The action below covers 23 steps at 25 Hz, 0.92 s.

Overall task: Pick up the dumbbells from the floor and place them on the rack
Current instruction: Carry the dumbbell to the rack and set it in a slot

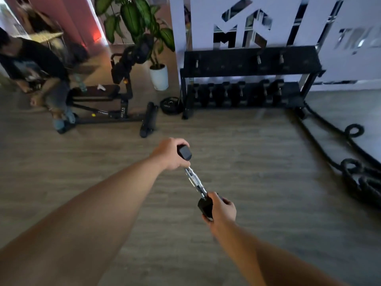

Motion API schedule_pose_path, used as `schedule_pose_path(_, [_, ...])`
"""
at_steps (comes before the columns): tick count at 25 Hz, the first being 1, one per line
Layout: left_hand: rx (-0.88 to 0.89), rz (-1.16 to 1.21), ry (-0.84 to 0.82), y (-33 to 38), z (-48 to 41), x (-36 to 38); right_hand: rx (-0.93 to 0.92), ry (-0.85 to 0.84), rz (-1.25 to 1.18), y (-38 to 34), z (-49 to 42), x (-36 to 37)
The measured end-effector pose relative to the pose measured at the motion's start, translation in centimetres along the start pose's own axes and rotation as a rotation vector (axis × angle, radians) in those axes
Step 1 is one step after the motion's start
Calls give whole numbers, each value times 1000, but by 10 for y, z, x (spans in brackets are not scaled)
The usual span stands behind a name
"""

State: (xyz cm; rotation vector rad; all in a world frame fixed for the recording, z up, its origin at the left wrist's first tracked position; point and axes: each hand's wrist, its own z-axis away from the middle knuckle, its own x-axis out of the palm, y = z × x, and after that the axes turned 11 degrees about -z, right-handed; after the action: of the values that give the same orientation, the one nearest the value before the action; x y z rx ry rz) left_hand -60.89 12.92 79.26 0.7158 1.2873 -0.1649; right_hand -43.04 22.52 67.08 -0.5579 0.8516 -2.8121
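Observation:
A black hex dumbbell (pixel 193 181) with a knurled steel handle hangs in the air above the wooden floor, tilted along the view. My left hand (pixel 170 154) grips its far head from above. My right hand (pixel 221 209) wraps around its near head. The black two-tier rack (pixel 249 60) stands ahead against the white wall, about a body length away. Its lower shelf holds several black dumbbells (pixel 239 92). On the upper shelf a few steel handles show, but the weights blur into the dark shelf.
A black workout bench (pixel 107 100) stands at left, with a seated person (pixel 35 65) beside it. A potted plant (pixel 158 76) and a weight plate (pixel 170 105) sit left of the rack. Thick black battle ropes (pixel 350 168) lie coiled on the floor at right.

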Motion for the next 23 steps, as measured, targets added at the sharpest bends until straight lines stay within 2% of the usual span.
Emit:
schedule_pose_path(5, [100,-60,77,-7,-121,-64,-64,-25,-70,-48,-49,122])
schedule_pose_path(13, [247,-114,70,-50,-352,-160,-158,2,-195,-124,-149,334])
schedule_pose_path(18, [284,-144,29,-55,-482,-186,-159,-5,-209,-178,-210,425])
schedule_pose_path(23, [297,-153,57,-56,-620,-192,-227,8,-199,-245,-303,514])
